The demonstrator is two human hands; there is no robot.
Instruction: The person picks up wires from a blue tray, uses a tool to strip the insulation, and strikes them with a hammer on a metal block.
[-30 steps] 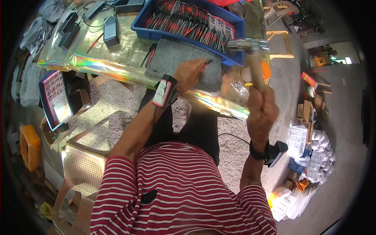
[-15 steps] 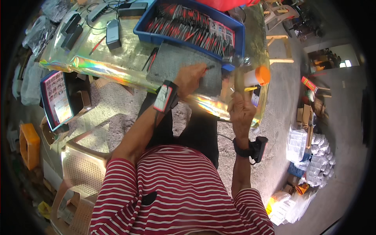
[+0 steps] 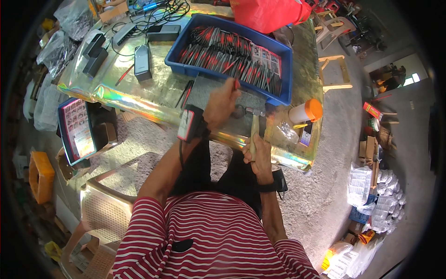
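"What's held?"
"Right hand (image 3: 260,157) grips the hammer (image 3: 254,130), its head beyond the fist, over the slab (image 3: 200,90). Left hand (image 3: 222,106) pinches something red (image 3: 237,84), mostly hidden."
"Risk?"
"A stray swing could strike those left fingers, near the hammer's head."

There is one hammer (image 3: 255,126), one orange-lidded jar (image 3: 304,112) and one red bag (image 3: 269,14).
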